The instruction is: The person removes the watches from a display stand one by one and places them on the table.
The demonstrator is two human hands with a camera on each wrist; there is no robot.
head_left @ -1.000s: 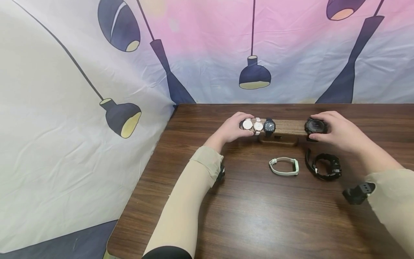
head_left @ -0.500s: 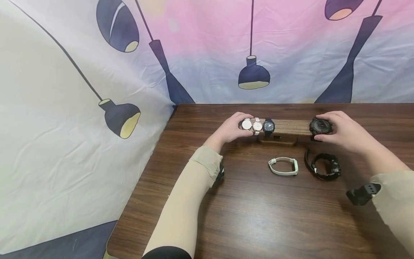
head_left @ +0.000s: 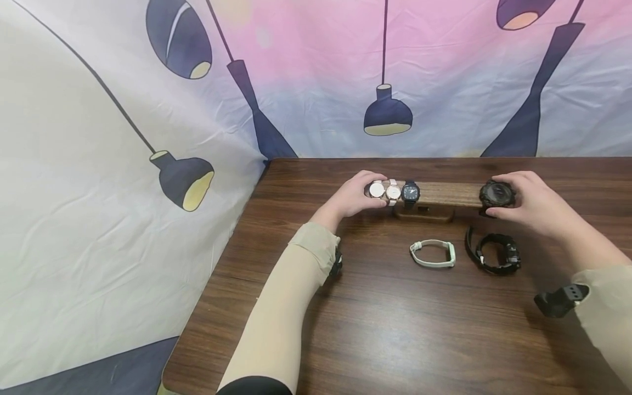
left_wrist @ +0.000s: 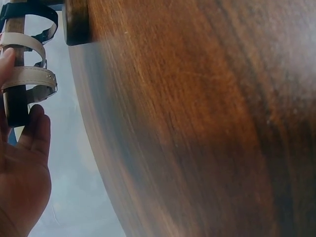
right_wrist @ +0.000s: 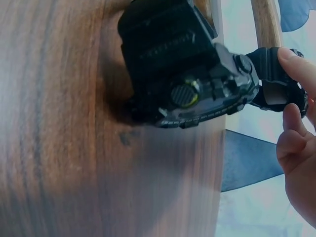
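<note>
In the head view a wooden watch stand (head_left: 449, 194) bears, at its left part, a white-dial watch (head_left: 377, 190), a second white-strapped watch (head_left: 393, 192) and a square black watch (head_left: 411, 192). My left hand (head_left: 353, 196) grips the bar's left end, thumb in front and fingers behind; in the left wrist view the thumb lies by a pale strap (left_wrist: 30, 75). With thumb and fingers, my right hand (head_left: 525, 198) pinches a chunky black watch (head_left: 497, 195) at the bar's right end. Its looped strap (right_wrist: 269, 61) overlaps the bar's end in the right wrist view.
On the brown table (head_left: 395, 329), in front of the stand, lie a pale green band watch (head_left: 433, 254) and a bulky black watch (head_left: 495, 254), its strap partly looped. A printed cloth (head_left: 316, 82) hangs behind the table's back edge.
My right hand has moved right, carrying the black watch along the bar toward its right end and baring more wood. The left hand stays at the left end.
</note>
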